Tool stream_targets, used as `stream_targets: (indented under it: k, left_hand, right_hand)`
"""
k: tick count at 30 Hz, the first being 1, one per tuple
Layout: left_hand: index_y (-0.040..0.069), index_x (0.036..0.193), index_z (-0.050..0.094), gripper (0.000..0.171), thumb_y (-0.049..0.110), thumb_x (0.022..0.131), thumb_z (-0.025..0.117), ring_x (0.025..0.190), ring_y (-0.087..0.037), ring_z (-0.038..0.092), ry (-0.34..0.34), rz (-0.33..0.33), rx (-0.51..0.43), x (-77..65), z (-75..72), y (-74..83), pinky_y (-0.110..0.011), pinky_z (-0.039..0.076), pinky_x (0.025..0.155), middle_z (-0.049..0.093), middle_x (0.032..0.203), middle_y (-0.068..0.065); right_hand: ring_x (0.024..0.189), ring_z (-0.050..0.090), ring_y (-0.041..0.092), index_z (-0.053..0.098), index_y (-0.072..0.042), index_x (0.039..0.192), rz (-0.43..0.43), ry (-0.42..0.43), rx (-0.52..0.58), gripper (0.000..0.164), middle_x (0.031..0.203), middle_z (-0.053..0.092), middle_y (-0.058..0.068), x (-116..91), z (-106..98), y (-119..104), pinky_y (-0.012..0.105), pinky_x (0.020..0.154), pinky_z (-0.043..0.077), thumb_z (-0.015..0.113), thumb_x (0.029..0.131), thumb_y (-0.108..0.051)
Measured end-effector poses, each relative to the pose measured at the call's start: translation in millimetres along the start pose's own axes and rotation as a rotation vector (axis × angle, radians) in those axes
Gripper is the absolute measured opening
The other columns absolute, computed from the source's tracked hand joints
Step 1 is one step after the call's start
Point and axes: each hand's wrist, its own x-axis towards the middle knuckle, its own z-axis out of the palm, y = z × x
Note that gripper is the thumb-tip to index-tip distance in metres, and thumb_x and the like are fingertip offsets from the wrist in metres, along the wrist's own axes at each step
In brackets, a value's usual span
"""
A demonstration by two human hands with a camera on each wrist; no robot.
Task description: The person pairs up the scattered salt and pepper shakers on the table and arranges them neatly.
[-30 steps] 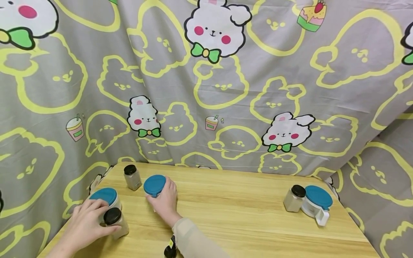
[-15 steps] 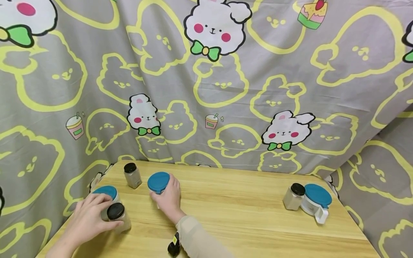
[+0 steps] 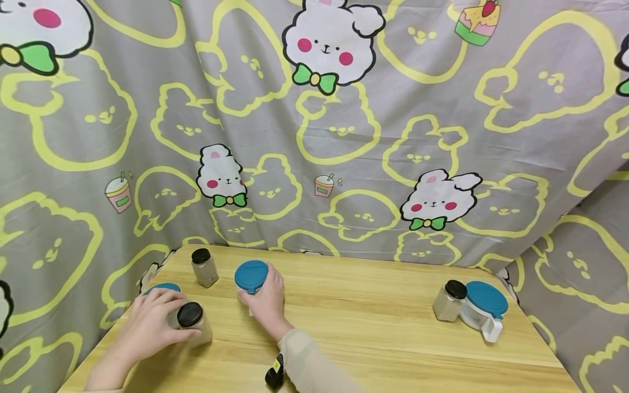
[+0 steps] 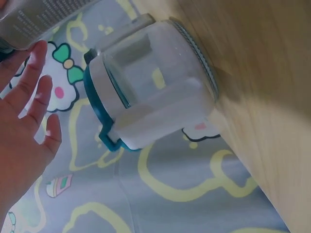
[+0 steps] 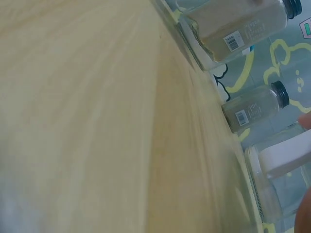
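My left hand (image 3: 152, 322) holds a spice jar with a black lid (image 3: 190, 315) between thumb and fingers; the jar's printed side (image 4: 34, 19) shows in the left wrist view. Behind that hand stands a clear seasoning jar with a blue lid (image 3: 169, 286), partly hidden in the head view but plain in the left wrist view, its glass body (image 4: 160, 87) apart from the fingers. My right hand (image 3: 265, 300) grips another blue-lidded seasoning jar (image 3: 251, 274) by its side. Its white handle (image 5: 286, 155) appears at the right of the right wrist view.
A second black-lidded spice jar (image 3: 205, 268) stands at the back left. Toward the right end of the wooden table (image 3: 363, 322), a black-lidded jar (image 3: 449, 303) stands against a blue-lidded jar with a white handle (image 3: 485, 300). A patterned curtain (image 3: 354, 180) surrounds the table.
Both hands have shifted to the right with their jars, the left one also slightly away from me. The jars at the back left and right end have stayed in place.
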Motion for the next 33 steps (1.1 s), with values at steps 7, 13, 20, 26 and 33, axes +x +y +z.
stream_targets:
  k: [7, 13, 20, 26, 33]
  left_hand:
    - [0.014, 0.098, 0.075, 0.068, 0.065, 0.054, 0.084, 0.106, -0.026, 0.050, -0.017, -0.021, -0.013, 4.8, 4.1, 3.4, -0.049, 0.029, 0.085, 0.070, 0.104, -0.005]
    - [0.010, 0.099, 0.076, 0.069, 0.064, 0.056, 0.084, 0.104, -0.026, 0.051, -0.017, -0.010, -0.024, 10.3, 9.1, 6.1, -0.049, 0.030, 0.085, 0.071, 0.103, -0.005]
    - [0.011, 0.102, 0.075, 0.070, 0.066, 0.058, 0.082, 0.104, -0.029, 0.054, -0.040, -0.009, -0.014, 18.2, 14.0, 8.4, -0.050, 0.033, 0.085, 0.071, 0.106, -0.006]
    - [0.012, 0.103, 0.075, 0.068, 0.065, 0.059, 0.081, 0.106, -0.030, 0.054, -0.045, -0.008, -0.021, 24.0, 19.0, 10.7, -0.050, 0.034, 0.085, 0.071, 0.108, -0.008]
    - [0.006, 0.107, 0.074, 0.073, 0.063, 0.060, 0.082, 0.111, -0.033, 0.053, -0.073, -0.024, -0.025, 32.1, 23.7, 13.9, -0.053, 0.033, 0.089, 0.070, 0.113, -0.013]
  right_hand:
    - [0.127, 0.047, 0.029, 0.039, -0.009, 0.144, -0.011, 0.014, 0.006, 0.091, 0.139, 0.048, 0.012, 2, -9, 3, 0.052, 0.101, 0.044, 0.085, 0.071, -0.038]
    - [0.127, 0.047, 0.030, 0.038, -0.009, 0.145, -0.014, 0.020, 0.019, 0.091, 0.140, 0.048, 0.012, 3, -14, 7, 0.052, 0.101, 0.044, 0.085, 0.071, -0.037]
    - [0.127, 0.047, 0.030, 0.038, -0.009, 0.145, -0.023, 0.036, 0.000, 0.092, 0.139, 0.048, 0.013, 4, -23, 12, 0.052, 0.100, 0.045, 0.084, 0.071, -0.038]
    - [0.125, 0.048, 0.032, 0.039, -0.007, 0.143, -0.028, 0.053, -0.001, 0.091, 0.138, 0.049, 0.015, 3, -31, 11, 0.054, 0.098, 0.046, 0.085, 0.070, -0.035]
    - [0.126, 0.047, 0.032, 0.039, -0.006, 0.144, -0.012, 0.054, 0.013, 0.092, 0.138, 0.048, 0.015, 3, -38, 13, 0.054, 0.100, 0.044, 0.086, 0.070, -0.035]
